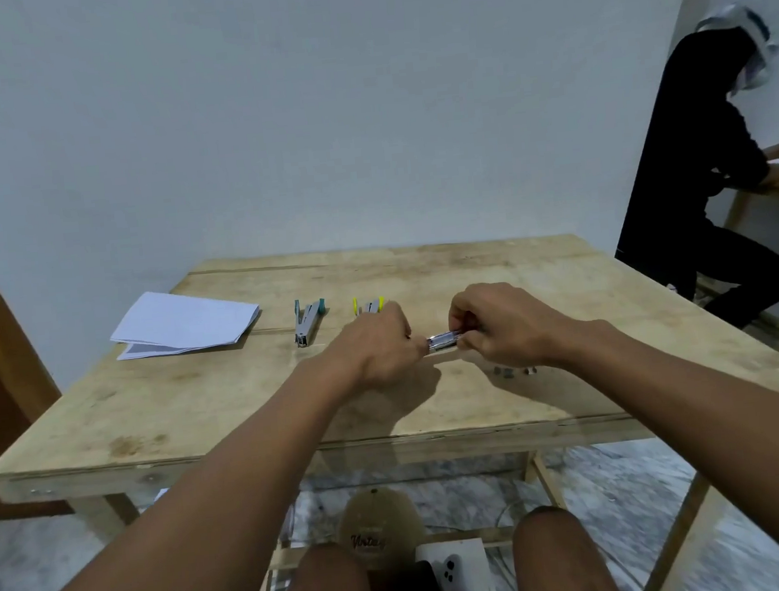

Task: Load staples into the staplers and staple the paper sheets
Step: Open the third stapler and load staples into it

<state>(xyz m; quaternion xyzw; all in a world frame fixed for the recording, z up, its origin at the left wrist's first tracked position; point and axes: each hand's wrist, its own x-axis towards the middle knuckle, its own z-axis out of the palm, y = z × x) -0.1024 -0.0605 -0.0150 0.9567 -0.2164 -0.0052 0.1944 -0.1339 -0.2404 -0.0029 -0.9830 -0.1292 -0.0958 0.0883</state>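
Both hands are up over the middle of the desk [152,410], pinched on a small silvery stapler [443,340] between them. The left hand [377,343] grips one end and the right hand [498,323] the other, probably to steady it while staples go in. Can't tell if it's open. Some loose staple bits [512,371] sit just under the right wrist. The teal stapler [306,323] and yellow stapler [369,305] wait beyond the left hand, paper sheets [183,323] further left.
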